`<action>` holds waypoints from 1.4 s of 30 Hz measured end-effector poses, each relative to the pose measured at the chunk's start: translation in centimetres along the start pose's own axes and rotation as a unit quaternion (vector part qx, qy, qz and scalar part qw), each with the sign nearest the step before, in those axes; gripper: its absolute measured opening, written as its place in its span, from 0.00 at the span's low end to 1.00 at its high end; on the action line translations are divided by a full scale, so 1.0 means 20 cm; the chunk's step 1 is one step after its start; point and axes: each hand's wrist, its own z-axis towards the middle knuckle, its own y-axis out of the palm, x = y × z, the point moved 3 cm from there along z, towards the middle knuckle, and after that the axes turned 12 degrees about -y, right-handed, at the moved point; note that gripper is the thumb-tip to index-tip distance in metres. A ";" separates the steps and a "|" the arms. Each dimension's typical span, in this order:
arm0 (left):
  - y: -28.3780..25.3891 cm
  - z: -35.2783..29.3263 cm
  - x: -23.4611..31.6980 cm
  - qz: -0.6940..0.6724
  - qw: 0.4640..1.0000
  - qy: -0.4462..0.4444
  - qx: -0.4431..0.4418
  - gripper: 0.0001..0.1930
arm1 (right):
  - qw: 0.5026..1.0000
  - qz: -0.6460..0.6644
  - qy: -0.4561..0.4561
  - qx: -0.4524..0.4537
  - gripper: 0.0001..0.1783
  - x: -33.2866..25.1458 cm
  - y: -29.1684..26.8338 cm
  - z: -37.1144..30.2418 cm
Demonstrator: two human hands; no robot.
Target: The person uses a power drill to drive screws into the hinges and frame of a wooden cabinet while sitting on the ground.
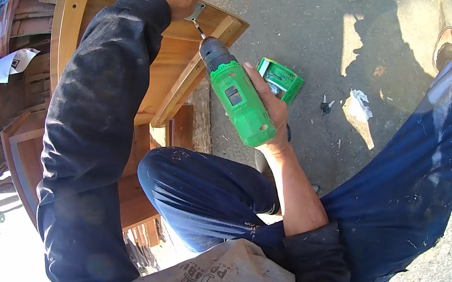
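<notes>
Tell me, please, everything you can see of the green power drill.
The power drill is green and plastic-looking, with a dark rectangular label, a black chuck and a slim bit pointing up-left toward a metal plate. The right hand's grip holds it; its underside is hidden, and whether the bit touches anything is unclear.

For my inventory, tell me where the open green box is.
In the head view, the open green box lies on the grey ground just right of the green drill and the right hand, above the picture's centre.
</notes>
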 end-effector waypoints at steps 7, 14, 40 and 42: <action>-0.02 -0.02 0.04 -0.020 0.999 0.012 0.037 0.12 | 0.999 -0.008 0.025 -0.027 0.50 -0.01 -0.02 -0.01; -0.04 -0.05 0.05 -0.011 0.998 0.007 0.060 0.11 | 1.000 0.007 0.010 -0.024 0.50 -0.01 0.00 0.01; -0.05 -0.08 0.05 0.005 0.996 0.012 0.083 0.10 | 0.998 0.024 0.033 -0.047 0.45 -0.03 -0.01 0.05; -0.04 -0.07 0.05 0.005 0.996 0.013 0.089 0.09 | 0.997 0.037 0.041 -0.046 0.45 -0.03 -0.01 0.05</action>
